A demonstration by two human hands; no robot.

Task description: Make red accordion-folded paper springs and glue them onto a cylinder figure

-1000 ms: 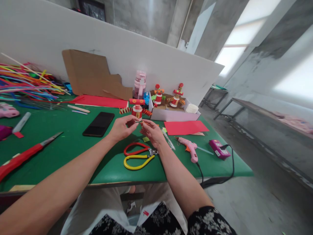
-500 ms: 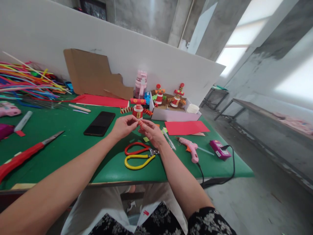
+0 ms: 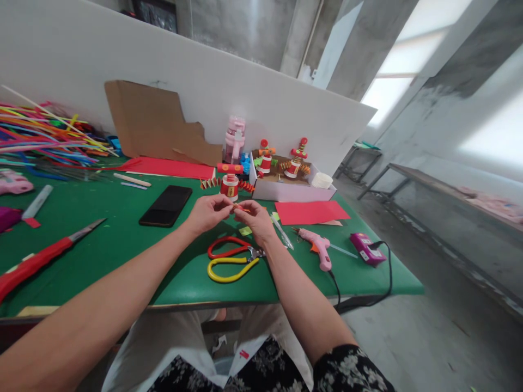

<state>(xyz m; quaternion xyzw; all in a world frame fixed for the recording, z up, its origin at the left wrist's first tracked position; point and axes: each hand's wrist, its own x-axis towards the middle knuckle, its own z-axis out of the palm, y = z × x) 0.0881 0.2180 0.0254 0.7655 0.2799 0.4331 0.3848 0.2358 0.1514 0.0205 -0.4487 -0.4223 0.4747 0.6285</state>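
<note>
Between my fingertips is a small pleated red-orange paper strip (image 3: 240, 207), mostly covered by the fingers. My left hand (image 3: 209, 213) pinches its left end, and my right hand (image 3: 255, 220) grips the right end. Just behind them stands a red and white paper figure (image 3: 229, 189) with accordion-folded arms and a red rolled piece on top. Scissors (image 3: 229, 279) with one red and one yellow handle lie in front of my hands, their tips hidden under my right forearm. Small green paper scraps (image 3: 245, 231) rest near the right hand.
To the right lie a pink glue gun (image 3: 319, 246), a purple power box (image 3: 368, 249) and red paper (image 3: 310, 213). A white box (image 3: 286, 191) behind holds two similar figures. A black phone (image 3: 166, 206), red-handled scissors (image 3: 41, 260) and colourful pipe cleaners (image 3: 44, 136) are leftward.
The pleated strip has turned from pointing down to lying more level between my fingers, and less of it shows. My right fingers have closed further around it.
</note>
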